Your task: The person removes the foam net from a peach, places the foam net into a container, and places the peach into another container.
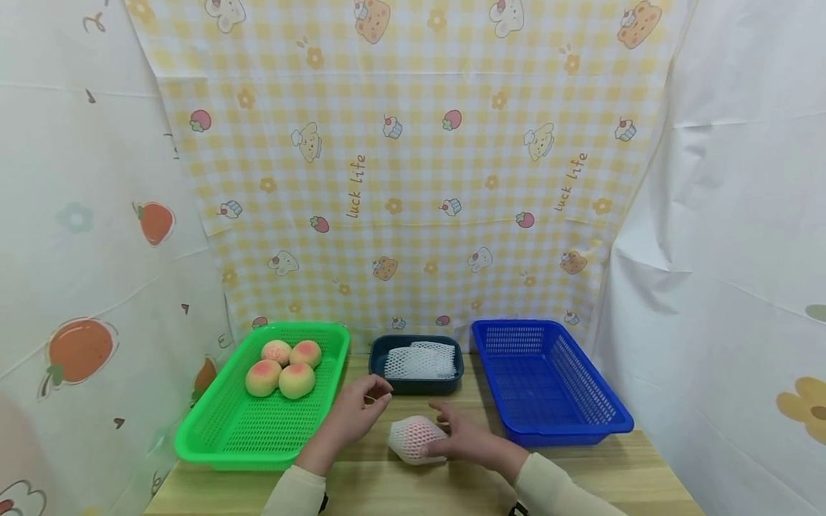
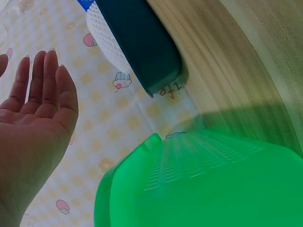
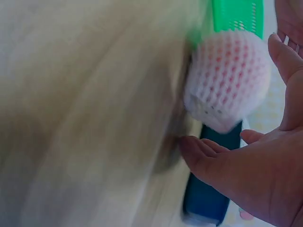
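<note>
A peach in a white foam net sleeve [image 1: 413, 438] lies on the wooden table, and the right wrist view shows the netted peach [image 3: 229, 78] close up. My right hand [image 1: 470, 438] is at its right side, thumb and fingers spread apart; whether the thumb touches the net I cannot tell. In the right wrist view the right hand [image 3: 255, 165] has a wide gap between thumb and fingers. My left hand [image 1: 356, 410] hovers before the dark tray with nothing in it. Its fingers are loosely bent in the left wrist view, where the left hand [image 2: 40, 109] faces palm up.
On the left stands a green basket [image 1: 258, 459] with several bare peaches [image 1: 297, 381]. A dark tray [image 1: 422, 387] at the back middle contains white foam nets [image 1: 419, 360]. To the right is a blue basket [image 1: 535, 387]. Patterned cloth [image 1: 413, 179] hangs behind the table.
</note>
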Motion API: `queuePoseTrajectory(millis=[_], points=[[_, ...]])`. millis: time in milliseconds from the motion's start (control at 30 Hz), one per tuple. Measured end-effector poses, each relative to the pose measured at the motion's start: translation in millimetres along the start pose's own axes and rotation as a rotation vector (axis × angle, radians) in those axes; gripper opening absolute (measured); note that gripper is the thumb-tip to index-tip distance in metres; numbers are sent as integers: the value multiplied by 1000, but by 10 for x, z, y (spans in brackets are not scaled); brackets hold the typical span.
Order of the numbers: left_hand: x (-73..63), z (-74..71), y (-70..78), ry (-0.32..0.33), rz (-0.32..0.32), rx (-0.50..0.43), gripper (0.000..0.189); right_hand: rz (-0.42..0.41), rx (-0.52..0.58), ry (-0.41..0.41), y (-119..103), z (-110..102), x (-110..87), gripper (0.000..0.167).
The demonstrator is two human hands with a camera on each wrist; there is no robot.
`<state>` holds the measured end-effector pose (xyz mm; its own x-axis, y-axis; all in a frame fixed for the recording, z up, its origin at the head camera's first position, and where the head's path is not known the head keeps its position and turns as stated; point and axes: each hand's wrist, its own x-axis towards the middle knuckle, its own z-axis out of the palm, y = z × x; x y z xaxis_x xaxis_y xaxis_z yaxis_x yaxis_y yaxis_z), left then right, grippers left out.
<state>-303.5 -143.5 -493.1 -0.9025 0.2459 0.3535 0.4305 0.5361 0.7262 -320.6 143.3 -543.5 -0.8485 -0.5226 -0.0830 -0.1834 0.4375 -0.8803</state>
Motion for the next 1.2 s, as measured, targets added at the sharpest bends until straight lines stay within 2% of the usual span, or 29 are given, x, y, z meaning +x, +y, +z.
queuePoseTrajectory(millis=[400,733,967,1200], points=[[20,7,-28,-13,2,0,6,-2,-18,3,29,213,78,95],[5,16,-42,-9,-16,-3,5,8,-5,27,15,262,107,84],[6,6,-41,-14,-7,-11,5,7,7,36,31,293,141,81],[-2,-21,-40,-16,-9,-15,6,-53,-7,84,-52,256,133,82]])
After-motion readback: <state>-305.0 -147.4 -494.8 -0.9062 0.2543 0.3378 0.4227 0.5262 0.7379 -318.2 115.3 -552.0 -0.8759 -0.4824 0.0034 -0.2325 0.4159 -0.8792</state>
